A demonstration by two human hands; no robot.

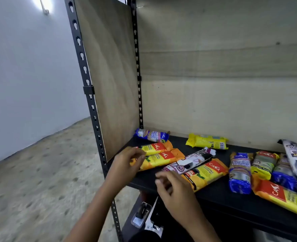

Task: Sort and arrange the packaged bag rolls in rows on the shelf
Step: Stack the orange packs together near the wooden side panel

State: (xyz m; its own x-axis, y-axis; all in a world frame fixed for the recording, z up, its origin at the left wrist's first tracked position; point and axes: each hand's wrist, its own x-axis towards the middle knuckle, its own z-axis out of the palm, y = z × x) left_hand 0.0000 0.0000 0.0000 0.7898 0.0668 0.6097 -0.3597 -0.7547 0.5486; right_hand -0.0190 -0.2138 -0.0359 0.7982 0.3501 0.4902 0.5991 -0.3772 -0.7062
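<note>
So my left hand [126,161] is at the left end of the black shelf [231,198], fingers loosely curled and touching the near end of the second orange-yellow pack [159,158]; can't tell if it's really gripping. Just behind it sits another orange pack [156,147], then a blue-white roll [152,135] at the far corner. My right hand [174,189] hovers half open, holding nothing, right beside the yellow pack [206,173] and the white roll [190,161]. More rolls lie jumbled to the right [263,166].
</note>
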